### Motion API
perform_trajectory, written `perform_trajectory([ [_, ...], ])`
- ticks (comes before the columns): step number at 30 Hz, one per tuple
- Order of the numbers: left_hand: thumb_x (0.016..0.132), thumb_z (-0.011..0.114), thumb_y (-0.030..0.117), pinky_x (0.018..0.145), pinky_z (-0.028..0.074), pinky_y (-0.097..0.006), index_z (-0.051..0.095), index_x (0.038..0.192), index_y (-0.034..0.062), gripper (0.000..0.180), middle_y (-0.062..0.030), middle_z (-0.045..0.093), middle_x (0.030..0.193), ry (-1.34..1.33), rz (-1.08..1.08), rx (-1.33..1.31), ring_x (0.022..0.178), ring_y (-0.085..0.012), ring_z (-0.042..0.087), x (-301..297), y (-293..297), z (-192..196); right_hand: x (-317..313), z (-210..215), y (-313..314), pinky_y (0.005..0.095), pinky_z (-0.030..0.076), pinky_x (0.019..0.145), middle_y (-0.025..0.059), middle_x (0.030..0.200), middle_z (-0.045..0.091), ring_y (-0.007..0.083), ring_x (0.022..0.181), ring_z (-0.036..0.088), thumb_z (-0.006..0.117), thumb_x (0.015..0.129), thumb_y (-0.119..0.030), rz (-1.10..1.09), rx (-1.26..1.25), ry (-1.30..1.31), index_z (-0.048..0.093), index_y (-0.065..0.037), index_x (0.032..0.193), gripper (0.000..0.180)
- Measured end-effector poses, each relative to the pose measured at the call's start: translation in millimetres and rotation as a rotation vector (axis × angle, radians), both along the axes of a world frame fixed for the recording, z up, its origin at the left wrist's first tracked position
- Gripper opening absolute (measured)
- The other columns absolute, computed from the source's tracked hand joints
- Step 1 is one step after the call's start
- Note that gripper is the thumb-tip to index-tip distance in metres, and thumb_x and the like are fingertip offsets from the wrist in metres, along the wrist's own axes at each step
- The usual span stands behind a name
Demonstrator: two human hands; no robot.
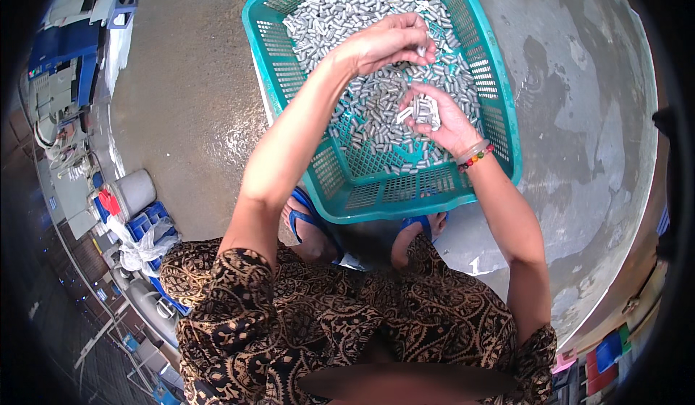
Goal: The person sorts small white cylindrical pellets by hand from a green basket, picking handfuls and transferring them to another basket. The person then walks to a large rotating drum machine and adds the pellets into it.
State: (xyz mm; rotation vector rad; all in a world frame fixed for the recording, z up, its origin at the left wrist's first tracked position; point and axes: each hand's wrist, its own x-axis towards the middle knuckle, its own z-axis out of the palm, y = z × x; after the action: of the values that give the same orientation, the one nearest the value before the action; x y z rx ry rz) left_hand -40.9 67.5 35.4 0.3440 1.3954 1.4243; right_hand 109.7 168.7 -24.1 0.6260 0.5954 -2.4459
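A basket lies in front of the person, its near end just beyond two feet. Small cylinders spread across its bottom. The left hand is above them; the right hand, nearer and further right, cradles several pieces. Far left stands a bucket.

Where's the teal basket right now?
In the head view, the teal basket is upper middle, just beyond the blue sandals, with the left hand and right hand over its grey pieces.
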Motion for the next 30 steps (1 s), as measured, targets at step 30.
perform_trajectory([
  [30,0.081,0.053,0.009,0.079,0.049,-0.038,0.058,0.098,0.0005,0.019,-0.0218,0.058,0.101,1.423,-0.394,-0.286,0.091,-0.0313,0.060,-30.9,17.6,-58.3,6.5,8.1,-4.8,0.0176,0.035,0.036,0.0073,0.069,0.056,0.0092,0.046,0.048,0.054,0.084,-0.026,0.215,-0.159,0.116,0.053,-0.006,0.065,0.027],
])
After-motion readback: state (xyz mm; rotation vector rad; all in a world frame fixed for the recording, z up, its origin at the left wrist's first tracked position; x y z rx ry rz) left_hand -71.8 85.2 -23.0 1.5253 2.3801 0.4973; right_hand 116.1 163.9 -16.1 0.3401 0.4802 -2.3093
